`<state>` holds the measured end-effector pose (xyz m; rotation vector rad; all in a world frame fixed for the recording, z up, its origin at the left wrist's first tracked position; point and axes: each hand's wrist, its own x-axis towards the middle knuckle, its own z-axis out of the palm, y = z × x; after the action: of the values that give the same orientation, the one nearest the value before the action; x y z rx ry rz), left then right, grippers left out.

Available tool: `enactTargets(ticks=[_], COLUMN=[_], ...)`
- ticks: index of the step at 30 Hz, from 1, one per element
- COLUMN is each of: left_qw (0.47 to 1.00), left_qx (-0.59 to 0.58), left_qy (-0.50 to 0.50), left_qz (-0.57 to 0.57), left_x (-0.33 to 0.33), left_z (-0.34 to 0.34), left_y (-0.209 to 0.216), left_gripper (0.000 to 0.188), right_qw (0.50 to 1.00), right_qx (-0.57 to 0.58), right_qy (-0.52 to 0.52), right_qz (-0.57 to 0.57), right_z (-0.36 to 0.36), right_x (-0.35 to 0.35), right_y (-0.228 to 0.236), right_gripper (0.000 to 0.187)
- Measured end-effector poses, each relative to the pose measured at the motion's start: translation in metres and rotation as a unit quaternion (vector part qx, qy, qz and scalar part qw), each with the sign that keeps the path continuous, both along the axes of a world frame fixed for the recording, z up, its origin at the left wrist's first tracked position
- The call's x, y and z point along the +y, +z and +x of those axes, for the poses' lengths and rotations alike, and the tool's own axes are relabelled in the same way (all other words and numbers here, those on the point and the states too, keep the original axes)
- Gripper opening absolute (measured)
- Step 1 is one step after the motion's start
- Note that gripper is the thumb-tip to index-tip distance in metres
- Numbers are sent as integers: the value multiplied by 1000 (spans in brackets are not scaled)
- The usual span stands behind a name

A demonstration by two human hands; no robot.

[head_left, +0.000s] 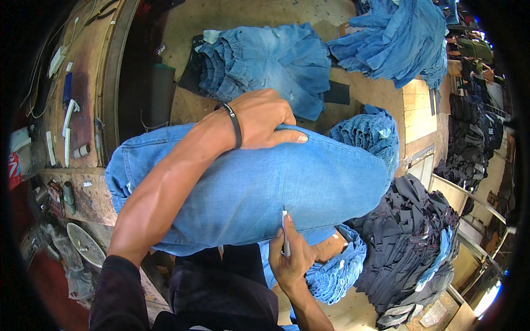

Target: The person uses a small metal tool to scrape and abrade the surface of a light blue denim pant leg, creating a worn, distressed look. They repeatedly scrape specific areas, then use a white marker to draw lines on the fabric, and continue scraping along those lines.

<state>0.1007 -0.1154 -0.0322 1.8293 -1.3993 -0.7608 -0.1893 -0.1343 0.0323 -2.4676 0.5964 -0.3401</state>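
A blue denim garment [326, 176] is stretched out before me, smooth across its middle, with a thin vertical line on its front. Wearing a dark wristband, my left hand [262, 118] grips its far edge, fingers curled over and thumb lying along the top. Below the line, my right hand [291, 254] is closed round a slim white pen-like marking stick [285, 220]. The stick points away from me, its tip at the denim by the lower end of the line. I cannot make out its exact kind.
Beyond the garment lies a stack of elastic-waist denim pants [270, 60]. More denim is heaped at the far right [392, 44], with rolled bundles [367, 132] nearer. A pile of dark garments [408, 243] stands right. A wooden bench [83, 121] with small tools is left.
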Motion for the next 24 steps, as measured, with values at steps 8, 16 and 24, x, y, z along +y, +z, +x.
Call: enactTargets(ticks=[8, 16, 24], left_qw=[1000, 999, 1000], left_qx=[-2, -7, -5], left_qy=[-3, -12, -1], left_qz=[-15, 32, -8], left_x=[0, -1, 0], left_z=[1, 2, 0], left_y=[-2, 0, -1], left_gripper=[60, 59, 59], right_qw=[997, 999, 999], right_qx=[-54, 48, 1], right_qy=[-8, 4, -5], right_qz=[-49, 9, -34], right_z=[37, 6, 16], right_x=[-21, -5, -16], right_y=[-26, 1, -12], right_gripper=[46, 37, 34])
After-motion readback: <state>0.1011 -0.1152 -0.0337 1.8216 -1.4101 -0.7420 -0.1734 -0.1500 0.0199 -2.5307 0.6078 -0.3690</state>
